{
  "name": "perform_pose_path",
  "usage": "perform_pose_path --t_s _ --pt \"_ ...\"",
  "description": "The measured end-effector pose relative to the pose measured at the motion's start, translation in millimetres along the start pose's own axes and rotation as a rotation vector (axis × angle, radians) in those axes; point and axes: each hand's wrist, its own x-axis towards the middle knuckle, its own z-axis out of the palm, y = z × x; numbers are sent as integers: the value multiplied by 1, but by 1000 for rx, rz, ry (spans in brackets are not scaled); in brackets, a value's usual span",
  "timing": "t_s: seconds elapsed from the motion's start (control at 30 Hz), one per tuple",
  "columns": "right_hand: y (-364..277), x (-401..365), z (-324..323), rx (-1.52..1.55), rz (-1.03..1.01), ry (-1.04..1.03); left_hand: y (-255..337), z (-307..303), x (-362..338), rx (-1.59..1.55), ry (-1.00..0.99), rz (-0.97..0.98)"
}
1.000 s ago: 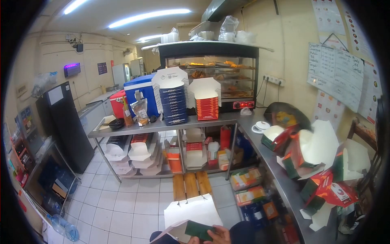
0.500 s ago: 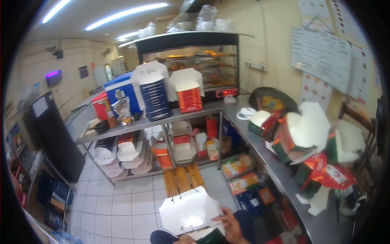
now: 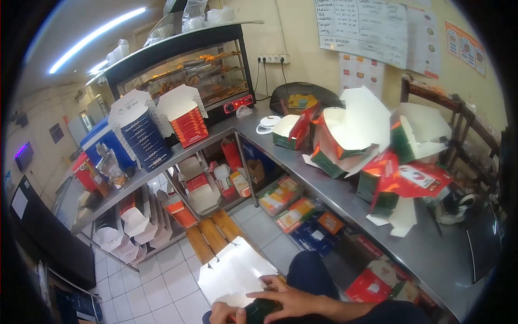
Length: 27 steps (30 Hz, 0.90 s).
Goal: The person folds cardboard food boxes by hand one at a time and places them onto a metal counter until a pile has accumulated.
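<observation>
Holds a white-and-green carton at six o'clock, over the lap: right hand with fingers spread across it, left hand with fingers curled at its edge, exact grip hard to tell. Just beyond, meets a slatted wooden bench. At five, under the steel counter, finds trays of printed packs. At two to three, sees open cartons with white insides; at one, a black bag holding yellow packets. Toward ten, meets stacked blue cartons and red cartons; at eleven, a glass warmer with browned food on racks.
</observation>
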Motion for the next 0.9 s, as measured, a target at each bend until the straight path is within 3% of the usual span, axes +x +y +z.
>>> perform_pose_path --t_s 0.03,0.07,0.1,0.17,0.27,0.33,0.37,0.43,0.47,0.57,0.63,0.7,0.77,0.8,0.83,0.9 --pt "-2 -1 -4 -83 63 -25 3 6 6 84 72 99" --pt "-4 -2 -9 -166 124 -49 9 15 14 60 260 55" --pt "-3 -2 -17 -164 122 -43 -12 17 10 61 256 60" --pt "-4 -1 -43 -474 -120 243 -87 29 -6 -28 546 205" --pt "-51 18 -117 -726 -343 678 -148 62 -10 103 183 -118" --pt "-77 30 -160 -711 -286 947 -191 79 -21 287 -234 -54" --pt "-96 37 -174 -762 -220 1136 -216 90 -34 384 -352 -58" --pt "-102 42 -201 -843 -277 1300 -261 103 -56 588 -540 -20" --pt "-109 37 -201 -823 -223 1315 -278 103 -65 585 -539 -9" --pt "-89 11 -183 -852 -309 1355 -302 106 -61 654 -587 51" --pt "-58 -12 -155 -730 -390 1235 -291 94 -52 582 -655 15" --pt "-31 -27 -121 -561 -310 1115 -302 91 -45 565 -624 36" --pt "-15 -40 -96 -445 -147 884 -298 82 -34 511 -746 2" --pt "-1 -44 -79 -311 -87 818 -290 75 -28 529 -706 142" --pt "12 -46 -64 -177 -30 752 -288 70 -20 533 -716 135" --pt "22 -47 -43 10 142 569 -288 63 -9 358 -824 -320"
